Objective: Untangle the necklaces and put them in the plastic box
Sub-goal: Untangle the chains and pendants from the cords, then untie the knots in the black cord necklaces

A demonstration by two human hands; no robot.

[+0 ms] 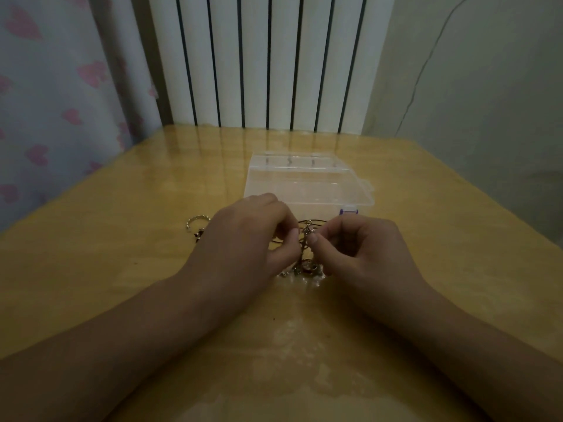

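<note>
- Both hands work together over the counter (426, 239): your left hand (246, 236) and right hand (362, 248) have fingers curled in, each pinching part of the necklaces (304, 254) between thumb and fingertip.
- Those necklaces sit bunched between your two hands, just in front of the box (307, 184); a pendant (307, 231) stands up in the gap, and more links and rings lie on the counter below your thumbs.
- One loop (198, 222) peeks out left of your left hand; whether it joins the tangle is hidden by the hand.
- For this step, I judge it best to keep one hand as an anchor and let the other tease a single strand free. Pull gently, since tugging would likely tighten any knot.
- Lift the bunch only slightly, so loose parts rest on the counter and you can see which strand crosses which.
- Work the pendant out first if you can; it looks the likeliest piece to snag.
- Pendant axis: it runs roughly upright in the view, its bail ring at the far end, pointing toward the box.
- Your box lies open and appears to have nothing in it yet, its lid folded back away from you, a purple clasp (348, 212) near its right front corner.
</note>
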